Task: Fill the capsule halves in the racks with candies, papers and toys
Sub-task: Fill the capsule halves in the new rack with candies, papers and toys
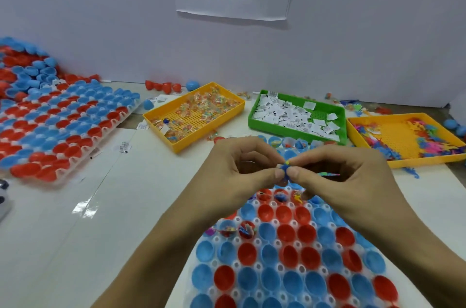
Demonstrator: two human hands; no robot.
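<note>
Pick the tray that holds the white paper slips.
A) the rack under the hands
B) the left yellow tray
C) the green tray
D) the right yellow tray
C: the green tray is strewn with white paper slips, standing between the two yellow trays.

You are working with three trays: two yellow trays (194,116) (406,138), one green tray (297,116), plus two capsule racks (63,126) (290,252).

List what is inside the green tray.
The green tray holds loose white paper slips, piled mostly left and centre. Bare perforated floor shows at the right. Anything beneath the slips is covered.
</note>
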